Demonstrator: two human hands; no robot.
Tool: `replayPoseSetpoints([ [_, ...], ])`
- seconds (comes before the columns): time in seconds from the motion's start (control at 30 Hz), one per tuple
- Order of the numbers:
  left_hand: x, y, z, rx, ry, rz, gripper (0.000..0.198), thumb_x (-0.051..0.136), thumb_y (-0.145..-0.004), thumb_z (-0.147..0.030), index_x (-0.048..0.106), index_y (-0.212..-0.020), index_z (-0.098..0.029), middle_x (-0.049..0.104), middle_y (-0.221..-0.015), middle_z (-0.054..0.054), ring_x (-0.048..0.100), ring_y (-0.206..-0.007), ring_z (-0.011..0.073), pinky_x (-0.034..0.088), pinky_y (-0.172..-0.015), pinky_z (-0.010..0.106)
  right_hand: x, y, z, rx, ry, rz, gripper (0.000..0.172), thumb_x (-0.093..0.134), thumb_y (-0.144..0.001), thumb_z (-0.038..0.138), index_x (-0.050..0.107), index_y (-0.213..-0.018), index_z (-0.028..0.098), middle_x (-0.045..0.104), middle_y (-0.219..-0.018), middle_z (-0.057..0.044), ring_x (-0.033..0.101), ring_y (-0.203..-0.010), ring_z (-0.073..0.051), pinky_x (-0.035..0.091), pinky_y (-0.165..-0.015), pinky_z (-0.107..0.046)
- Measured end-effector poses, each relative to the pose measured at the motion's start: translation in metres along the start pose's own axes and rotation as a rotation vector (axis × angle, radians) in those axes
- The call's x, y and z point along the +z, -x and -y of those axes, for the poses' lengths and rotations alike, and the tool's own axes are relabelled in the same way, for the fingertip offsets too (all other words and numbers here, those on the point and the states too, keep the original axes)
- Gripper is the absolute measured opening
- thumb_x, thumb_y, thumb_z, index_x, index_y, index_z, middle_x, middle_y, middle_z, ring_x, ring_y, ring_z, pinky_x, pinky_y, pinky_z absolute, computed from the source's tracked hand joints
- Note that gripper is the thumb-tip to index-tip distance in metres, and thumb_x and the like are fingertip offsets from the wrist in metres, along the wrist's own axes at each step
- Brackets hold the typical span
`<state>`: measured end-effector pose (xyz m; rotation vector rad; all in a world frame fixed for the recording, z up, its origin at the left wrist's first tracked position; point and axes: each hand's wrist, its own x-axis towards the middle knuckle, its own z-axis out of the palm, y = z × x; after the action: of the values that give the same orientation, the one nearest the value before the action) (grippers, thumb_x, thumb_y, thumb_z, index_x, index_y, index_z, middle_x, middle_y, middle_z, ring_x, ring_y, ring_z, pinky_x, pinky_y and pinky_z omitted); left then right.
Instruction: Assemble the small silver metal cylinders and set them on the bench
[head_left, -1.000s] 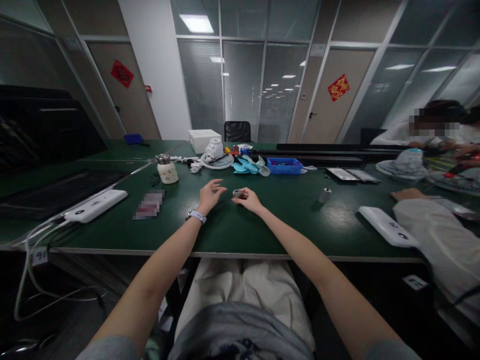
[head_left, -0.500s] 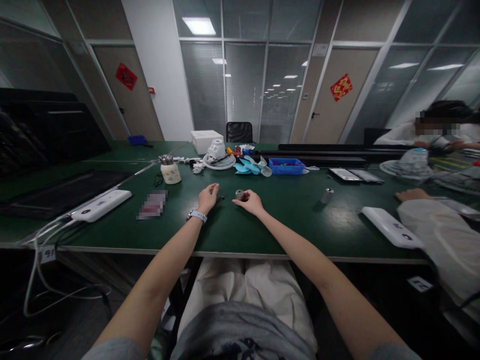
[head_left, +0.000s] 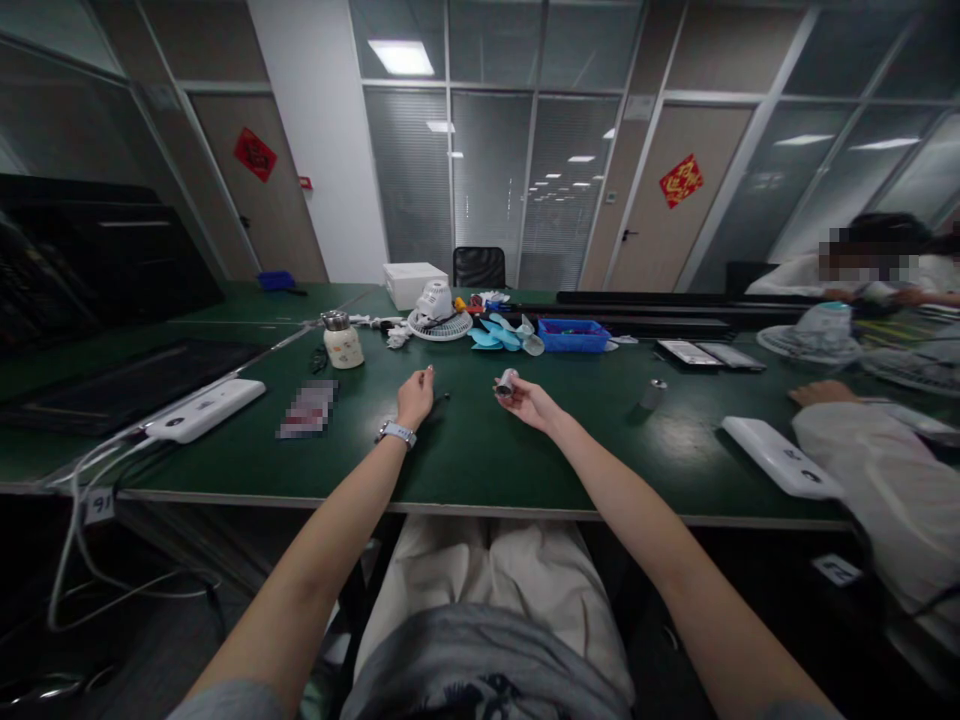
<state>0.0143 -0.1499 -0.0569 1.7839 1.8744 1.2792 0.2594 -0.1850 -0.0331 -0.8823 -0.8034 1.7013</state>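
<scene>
My right hand (head_left: 531, 402) grips a small silvery metal cylinder (head_left: 506, 383), tilted and raised off the green table. My left hand (head_left: 415, 399), with a watch (head_left: 395, 432) at the wrist, is closed with its fingertips pressed together. Whatever those fingers may hold is too small to make out. Just right of the left hand lies a tiny dark piece (head_left: 445, 396) on the table. A second metal cylinder (head_left: 655, 393) stands upright farther to the right, apart from both hands.
Behind my hands are a white fan part (head_left: 435, 305), light-blue fan blades (head_left: 495, 333) and a blue tray (head_left: 574, 336). A cream flask (head_left: 343, 345) and white power strip (head_left: 206, 410) are at left. Another white strip (head_left: 780, 458) and a co-worker's arm (head_left: 862, 460) occupy the right.
My right hand has lifted the metal cylinder from the tabletop and moved it right, tipping it over. My left hand has barely moved and stays closed.
</scene>
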Motion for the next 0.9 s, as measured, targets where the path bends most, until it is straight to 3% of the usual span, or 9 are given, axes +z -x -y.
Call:
replayPoseSetpoints([
  [0.2,0.0000,-0.0004,0.0001,-0.007,-0.008,0.009,0.051,0.030,-0.097,-0.051,0.067,-0.105,-0.017,0.071,-0.100,0.012,0.065,-0.090,0.0228,0.043,-0.075,0.029,0.0018,0.0008,0.0017,0.029,-0.044,-0.073,0.013,0.057,-0.092,0.024,0.063,-0.098,0.013,0.066,-0.079,-0.005,0.063,-0.067,-0.011,0.058,-0.066,-0.021],
  [0.37,-0.0010,0.0009,-0.0011,-0.003,-0.009,0.017,0.050,0.030,-0.097,-0.051,0.067,-0.103,-0.017,0.071,-0.099,0.012,0.065,-0.089,0.0222,0.043,-0.075,0.028,0.0021,-0.0005,0.0015,0.059,-0.065,-0.157,0.014,0.065,-0.084,0.012,0.059,-0.097,0.016,0.062,-0.081,-0.002,0.065,-0.072,-0.010,0.059,-0.069,-0.020],
  [0.57,-0.0013,0.0015,-0.0011,0.004,-0.001,0.030,0.050,0.030,-0.097,-0.051,0.067,-0.102,-0.018,0.072,-0.099,0.011,0.065,-0.089,0.0222,0.043,-0.076,0.028,-0.0019,-0.0037,0.0009,0.090,-0.091,-0.094,0.008,0.056,-0.091,0.018,0.056,-0.099,0.016,0.066,-0.093,-0.006,0.069,-0.082,-0.014,0.060,-0.067,-0.023],
  [0.73,-0.0010,0.0013,-0.0016,-0.003,-0.007,0.038,0.050,0.030,-0.097,-0.051,0.067,-0.102,-0.018,0.072,-0.101,0.011,0.065,-0.091,0.0219,0.043,-0.077,0.028,-0.0044,-0.0036,0.0058,0.130,-0.171,-0.089,0.027,0.043,-0.097,0.035,0.057,-0.102,0.012,0.064,-0.093,-0.011,0.067,-0.088,-0.016,0.059,-0.064,-0.022],
  [0.9,-0.0003,0.0012,-0.0020,0.003,-0.025,0.035,0.049,0.031,-0.097,-0.051,0.067,-0.102,-0.018,0.072,-0.100,0.011,0.065,-0.090,0.0215,0.043,-0.076,0.027,-0.0012,0.0003,0.0102,0.106,-0.204,-0.097,0.017,0.047,-0.095,0.025,0.057,-0.102,0.014,0.063,-0.089,-0.007,0.066,-0.085,-0.015,0.061,-0.067,-0.024],
])
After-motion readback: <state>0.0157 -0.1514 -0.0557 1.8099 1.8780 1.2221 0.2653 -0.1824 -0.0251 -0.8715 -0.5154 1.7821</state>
